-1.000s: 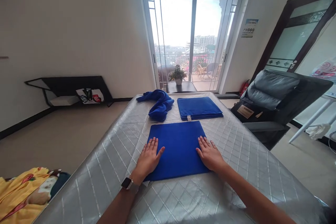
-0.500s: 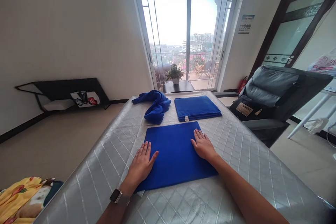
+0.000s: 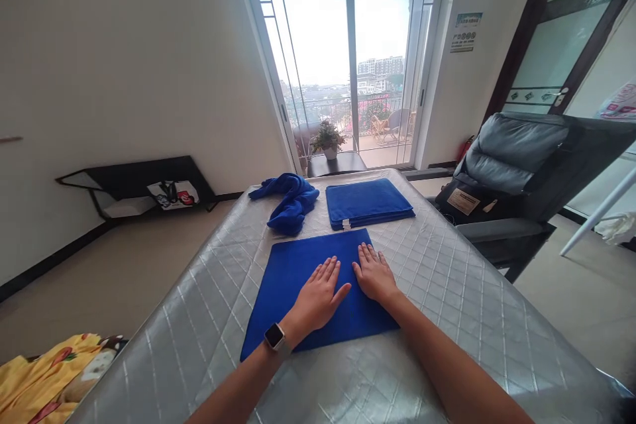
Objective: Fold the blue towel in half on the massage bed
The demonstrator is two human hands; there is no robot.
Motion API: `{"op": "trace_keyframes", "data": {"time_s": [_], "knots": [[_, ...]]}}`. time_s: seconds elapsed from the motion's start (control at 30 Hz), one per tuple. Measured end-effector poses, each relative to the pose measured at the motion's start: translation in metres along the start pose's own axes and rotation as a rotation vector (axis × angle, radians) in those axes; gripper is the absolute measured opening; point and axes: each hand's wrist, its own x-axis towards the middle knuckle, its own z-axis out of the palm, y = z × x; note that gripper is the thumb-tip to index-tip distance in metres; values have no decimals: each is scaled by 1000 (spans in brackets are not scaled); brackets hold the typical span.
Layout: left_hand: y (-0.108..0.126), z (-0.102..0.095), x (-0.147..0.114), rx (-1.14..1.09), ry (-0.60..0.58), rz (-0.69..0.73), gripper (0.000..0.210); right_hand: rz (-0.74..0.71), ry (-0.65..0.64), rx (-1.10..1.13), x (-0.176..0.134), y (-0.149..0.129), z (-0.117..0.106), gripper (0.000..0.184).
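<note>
A blue cloth [image 3: 283, 285] lies flat in front of me, its edges fairly straight. My left hand [image 3: 318, 295] rests palm down near its middle, fingers stretched out. On the cloth's right side my right hand [image 3: 376, 273] also lies flat, fingers extended and thumb toward the left hand. Neither hand grips anything. Just beyond is a neat stack of folded blue cloths [image 3: 368, 202] with a white tag at its near edge. To the left of that stack sits a crumpled blue cloth [image 3: 291, 202].
Everything blue lies on a silver quilted surface [image 3: 437, 318]. A dark padded armchair [image 3: 511, 159] stands close on the right. Behind the far edge is a small table with a potted plant [image 3: 328, 138]. Yellow patterned fabric [image 3: 59, 371] lies low at the left.
My left hand has slid rightward from the cloth's left edge to its middle. My right hand stays flat near the right edge. The view has shifted slightly.
</note>
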Motion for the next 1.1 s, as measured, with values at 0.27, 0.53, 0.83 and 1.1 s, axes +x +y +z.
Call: {"op": "trace_keyframes", "data": {"time_s": [0.27, 0.53, 0.83, 1.1], "knots": [[33, 24, 73, -105, -26, -77, 68, -26, 1, -23, -1, 4, 1, 63], [-78, 9, 7, 53, -126, -369, 76, 2, 12, 16, 1, 1, 2, 65], [-128, 3, -43, 122, -58, -501, 87, 33, -25, -60, 4, -1, 4, 66], [-127, 10, -40, 121, -4, -506, 88, 34, -164, -134, 28, -5, -19, 67]]}}
